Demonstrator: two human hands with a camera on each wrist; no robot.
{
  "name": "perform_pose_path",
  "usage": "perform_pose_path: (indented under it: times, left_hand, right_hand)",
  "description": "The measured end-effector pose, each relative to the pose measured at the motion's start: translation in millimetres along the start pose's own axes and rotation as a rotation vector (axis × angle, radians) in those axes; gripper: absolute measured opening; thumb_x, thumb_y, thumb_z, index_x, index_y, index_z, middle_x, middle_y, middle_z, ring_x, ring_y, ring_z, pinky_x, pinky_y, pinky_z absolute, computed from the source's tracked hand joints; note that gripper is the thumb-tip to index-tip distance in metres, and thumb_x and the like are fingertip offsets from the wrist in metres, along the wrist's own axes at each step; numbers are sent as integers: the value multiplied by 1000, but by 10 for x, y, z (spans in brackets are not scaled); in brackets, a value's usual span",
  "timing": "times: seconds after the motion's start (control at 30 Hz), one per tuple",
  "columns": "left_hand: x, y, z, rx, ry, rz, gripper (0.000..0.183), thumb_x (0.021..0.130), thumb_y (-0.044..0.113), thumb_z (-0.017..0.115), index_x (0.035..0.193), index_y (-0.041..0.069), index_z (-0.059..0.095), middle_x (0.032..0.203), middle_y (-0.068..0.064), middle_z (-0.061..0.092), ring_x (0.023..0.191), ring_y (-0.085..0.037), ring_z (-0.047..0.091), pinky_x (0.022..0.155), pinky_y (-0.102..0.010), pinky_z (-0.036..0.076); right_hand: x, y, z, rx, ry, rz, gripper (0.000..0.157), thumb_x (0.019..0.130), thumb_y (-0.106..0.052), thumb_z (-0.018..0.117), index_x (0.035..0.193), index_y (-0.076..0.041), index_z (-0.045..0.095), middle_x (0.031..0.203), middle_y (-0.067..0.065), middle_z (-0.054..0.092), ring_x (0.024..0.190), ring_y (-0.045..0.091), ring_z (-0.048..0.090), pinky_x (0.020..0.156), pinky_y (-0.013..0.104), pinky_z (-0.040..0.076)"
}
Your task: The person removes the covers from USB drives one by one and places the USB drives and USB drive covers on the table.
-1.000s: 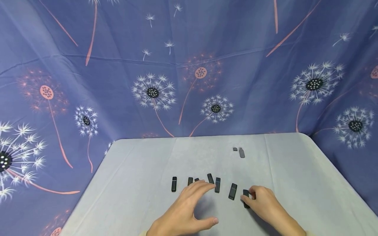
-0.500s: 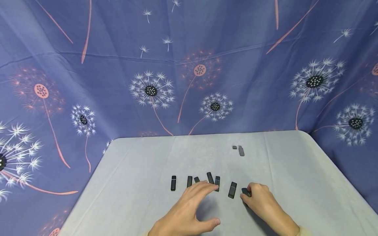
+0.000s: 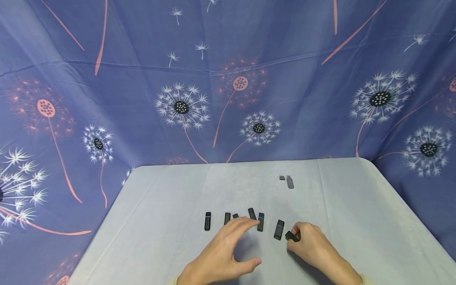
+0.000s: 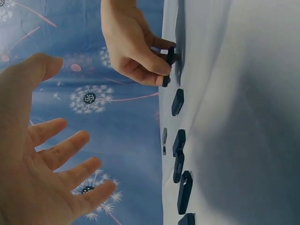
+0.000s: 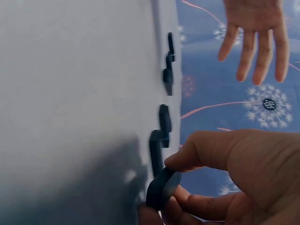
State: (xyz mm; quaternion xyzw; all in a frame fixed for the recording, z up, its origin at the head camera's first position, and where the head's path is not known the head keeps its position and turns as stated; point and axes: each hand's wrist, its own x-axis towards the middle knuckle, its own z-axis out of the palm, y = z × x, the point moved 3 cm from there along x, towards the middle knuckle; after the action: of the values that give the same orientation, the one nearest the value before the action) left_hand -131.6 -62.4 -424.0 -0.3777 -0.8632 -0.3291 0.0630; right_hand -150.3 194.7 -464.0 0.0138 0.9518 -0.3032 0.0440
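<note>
My right hand [image 3: 315, 245] pinches a black USB stick [image 5: 162, 190] between thumb and fingers, just above the table at the right end of a row of similar sticks. Closest to it lies another black USB stick [image 3: 279, 230]. My left hand [image 3: 221, 251] hovers over the middle of the row, its fingers spread and thumb apart, holding nothing. Beyond its fingertips lie a black stick with a bluish band [image 3: 261, 222] and a slanted black stick [image 3: 252, 213]. In the head view, the left hand partly covers two further sticks.
A black stick with a pale band [image 3: 208, 221] lies at the row's left end. Farther back are a small grey stick [image 3: 290, 182] and a separate little grey piece [image 3: 282, 178]. A pale cloth covers the table [image 3: 160, 206]; a blue dandelion-print curtain [image 3: 303, 99] hangs behind it.
My right hand has raised the black USB stick and turned it from lengthwise to slanted, shifting slightly left. The left hand stays almost where it was.
</note>
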Motion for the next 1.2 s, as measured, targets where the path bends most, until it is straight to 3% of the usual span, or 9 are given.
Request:
perform_pose_path:
  times: [0.2, 0.53, 0.83, 1.0, 1.2]
  left_hand:
    - [53, -4, -78, 77, 44, 20, 74, 89, 54, 75, 153, 32, 45, 146, 15, 56, 134, -10, 55, 109, -44, 48]
    - [115, -61, -208, 148, 104, 159, 70, 88, 49, 78, 148, 22, 54, 120, 7, 73, 102, -3, 69, 91, -26, 57]
    - [116, -118, -283, 156, 45, 98, 59, 88, 48, 78, 140, 24, 62, 114, 12, 72, 102, -3, 69, 87, -27, 58]
    - [121, -123, -296, 160, 28, 80, 55, 88, 47, 78, 136, 24, 64, 114, 13, 71, 105, -3, 68, 89, -27, 58]
    - [123, -135, -301, 147, -1, 67, 55, 90, 52, 74, 136, 26, 64, 104, 17, 70, 95, 1, 66, 82, -23, 57]
  right_hand:
    - [-31, -120, -134, 58, -3, -36, 16, 77, -13, 79, 90, -9, 70, 83, -1, 63, 76, 14, 56, 65, 29, 48]
    - [-123, -316, -272, 151, -3, -64, 16, 80, -9, 78, 93, -14, 69, 91, -3, 75, 80, 10, 71, 71, 30, 58]
    - [-184, -467, -397, 129, 46, -181, 19, 81, -13, 82, 92, -19, 69, 79, -12, 66, 76, 4, 61, 69, 25, 52]
    - [-200, -521, -422, 156, -1, -239, 21, 82, -16, 87, 89, -18, 68, 79, -14, 67, 74, -1, 62, 66, 22, 52]
    - [-207, -626, -445, 192, -31, -277, 20, 81, -17, 88, 89, -19, 69, 82, -14, 70, 77, 0, 65, 67, 22, 55]
